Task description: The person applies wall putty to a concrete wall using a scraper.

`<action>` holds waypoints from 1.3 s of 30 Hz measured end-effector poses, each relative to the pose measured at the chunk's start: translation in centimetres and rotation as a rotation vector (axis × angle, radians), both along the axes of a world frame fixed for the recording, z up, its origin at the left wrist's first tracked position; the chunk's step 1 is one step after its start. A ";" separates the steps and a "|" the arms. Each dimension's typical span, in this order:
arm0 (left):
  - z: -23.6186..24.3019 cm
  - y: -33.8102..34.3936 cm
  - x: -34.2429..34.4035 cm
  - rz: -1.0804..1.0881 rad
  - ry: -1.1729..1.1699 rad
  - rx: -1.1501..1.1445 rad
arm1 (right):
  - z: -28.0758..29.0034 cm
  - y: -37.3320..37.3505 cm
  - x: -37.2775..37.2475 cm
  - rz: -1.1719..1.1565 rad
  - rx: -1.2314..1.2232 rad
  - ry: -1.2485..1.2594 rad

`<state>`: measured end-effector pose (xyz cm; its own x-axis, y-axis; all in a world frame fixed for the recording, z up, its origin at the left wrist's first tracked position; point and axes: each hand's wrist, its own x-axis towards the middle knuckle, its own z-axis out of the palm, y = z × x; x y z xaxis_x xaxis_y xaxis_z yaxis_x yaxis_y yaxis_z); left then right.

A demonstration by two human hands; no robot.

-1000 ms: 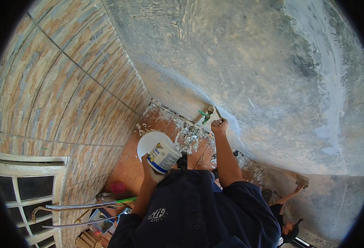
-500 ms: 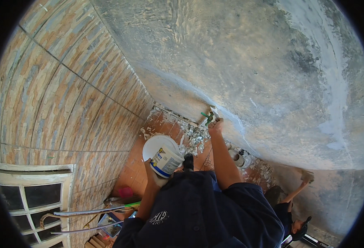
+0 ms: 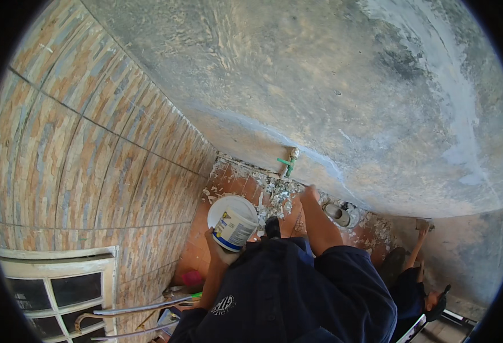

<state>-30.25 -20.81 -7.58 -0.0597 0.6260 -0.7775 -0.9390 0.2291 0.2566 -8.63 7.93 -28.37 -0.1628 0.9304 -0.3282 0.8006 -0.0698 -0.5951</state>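
Observation:
My left hand [image 3: 221, 250] grips a white plastic tub [image 3: 235, 230] with a blue band round its base. The tub is tilted, its round white top facing away from me. My right hand [image 3: 310, 194] is closed low beside the grey plastered wall [image 3: 274, 86]. A thin sliver shows at its fingers, too small to name. Just beyond that hand, a tap with a green handle [image 3: 289, 164] sticks out of the wall. A pale smoothed strip [image 3: 314, 158] runs along the plaster past the tap.
Flakes of debris [image 3: 278, 193] litter the orange tiled floor along the wall's foot. Right of my arm lies a grey round container [image 3: 337, 214]. A stone-patterned wall [image 3: 102, 143] and a white-framed window [image 3: 57, 286] stand left. At lower right, another person [image 3: 414, 291] reaches to the wall.
My right hand has moved down and away from the tap, towards me. The tub stays in my left hand. The view has shifted slightly, and the other person's hand is still at the wall.

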 end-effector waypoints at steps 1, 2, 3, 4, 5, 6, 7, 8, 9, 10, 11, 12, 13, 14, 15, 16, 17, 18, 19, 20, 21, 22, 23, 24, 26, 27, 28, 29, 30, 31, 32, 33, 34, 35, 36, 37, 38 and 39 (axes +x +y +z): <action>0.2 0.9 -0.2 -0.052 -0.020 0.046 | 0.6 -0.2 0.2 -0.213 -0.039 0.208; 0.5 1.5 0.0 -0.070 -0.012 0.051 | 1.1 -0.5 0.5 -0.424 -0.077 0.416; 1.7 1.7 1.0 -0.119 0.215 0.129 | 1.6 -1.4 1.2 -0.636 -0.122 0.617; 2.5 1.2 1.6 -0.161 0.441 0.203 | 2.1 -2.7 1.8 -0.842 -0.172 0.815; 1.3 1.4 -0.3 -0.077 -0.216 0.213 | 2.6 -3.8 2.2 -1.049 -0.222 1.010; 1.5 1.4 -0.1 -0.089 -0.219 0.202 | 3.8 -3.8 2.0 -0.966 -0.221 1.037; 1.6 1.3 0.3 -0.097 -0.064 0.213 | 5.1 -3.3 1.4 -0.884 -0.222 1.061; 1.8 1.2 0.8 -0.104 0.093 0.222 | 6.2 -3.2 1.1 -0.746 -0.203 1.058; 7.2 3.5 4.1 -0.311 0.778 0.075 | 6.9 -2.7 1.3 -0.688 -0.211 1.055; 6.4 3.1 3.2 -0.327 0.784 0.070 | 7.2 -2.2 1.1 -0.704 -0.216 1.061; 4.9 2.8 1.9 -0.199 0.283 0.115 | 7.6 -1.8 0.7 -0.648 -0.260 1.098; 4.1 2.6 1.0 -0.063 -0.216 0.151 | 7.6 -1.3 0.4 -0.589 -0.301 1.135; 4.2 2.5 1.4 -0.083 -0.212 0.143 | 7.5 -0.8 0.3 -0.610 -0.296 1.143; 4.6 2.2 2.3 -0.120 0.101 0.188 | 7.4 -0.3 -0.1 -0.697 -0.303 1.153; 5.2 1.6 3.0 -0.146 0.419 0.233 | 7.4 -0.4 -1.1 -0.776 -0.320 1.163; 6.0 1.8 3.7 -0.173 0.423 0.236 | 6.7 -0.3 -1.5 -0.799 -0.311 1.175; 6.9 2.0 4.4 -0.154 0.403 0.216 | 6.1 -0.2 -2.3 -0.910 -0.368 1.225; 7.2 2.2 4.5 -0.123 0.385 0.196 | 5.7 0.0 -3.6 -1.009 -0.432 1.274; 7.3 2.6 3.5 -0.225 0.278 0.305 | 6.5 -0.4 -5.2 -1.057 -0.487 1.284; 5.3 1.6 2.9 -0.231 0.290 0.304 | 7.4 -0.6 -7.0 -1.111 -0.501 1.290; 1.9 -0.4 2.3 -0.342 0.837 0.324 | 7.6 -0.3 -8.2 -1.133 -0.566 1.340; 1.7 -0.2 2.8 -0.453 1.379 0.337 | 7.8 0.1 -8.5 -1.166 -0.625 1.388; 1.7 0.0 2.8 -0.472 1.376 0.351 | 7.9 0.8 -8.7 -1.185 -0.612 1.398; 5.2 1.6 3.7 -0.358 0.927 0.192 | 8.2 1.1 -9.4 -1.003 -0.894 1.586; 5.4 1.6 3.9 -0.234 0.486 0.039 | 10.6 0.9 -10.0 -0.776 -1.174 1.757; 2.0 -0.4 2.4 -0.363 0.901 0.184 | 13.5 -0.3 -11.0 -0.654 -0.994 1.592; 0.3 -1.7 1.4 -0.490 1.322 0.322 | 16.7 -1.6 -11.8 -0.524 -0.815 1.430; 0.5 -1.6 1.5 -0.473 1.335 0.316 | 18.8 -2.7 -11.2 -0.419 -0.556 1.347; 0.7 -0.4 2.4 -0.450 1.389 0.356 | 19.5 -2.6 -8.7 -0.435 -0.526 1.350; 1.3 0.2 3.0 -0.416 1.450 0.384 | 20.0 -3.0 -6.5 -0.311 -0.309 1.205; 2.1 0.9 2.9 -0.422 1.447 0.399 | 20.9 -3.5 -4.6 -0.194 -0.102 1.046; 3.0 1.7 2.8 -0.352 0.937 0.303 | 22.5 -4.3 -2.9 -0.195 -0.093 1.043; 4.0 2.5 3.0 -0.283 0.425 0.201 | 24.7 -5.2 -1.0 -0.112 -0.010 1.019; 5.5 3.2 4.0 -0.303 0.412 0.212 | 26.6 -6.0 0.7 -0.038 0.078 0.987; 7.5 3.9 5.1 -0.167 0.382 0.195 | 28.3 -6.9 2.0 -0.064 0.098 0.972; 8.3 4.7 5.9 -0.034 0.349 0.175 | 29.9 -7.8 3.0 -0.062 0.154 1.073; 6.4 5.0 5.8 -0.071 0.329 0.187 | 30.7 -8.2 4.2 -0.064 0.217 1.171; 3.4 4.8 5.1 -0.198 0.764 0.363 | 30.8 -8.8 6.0 -0.031 0.139 1.134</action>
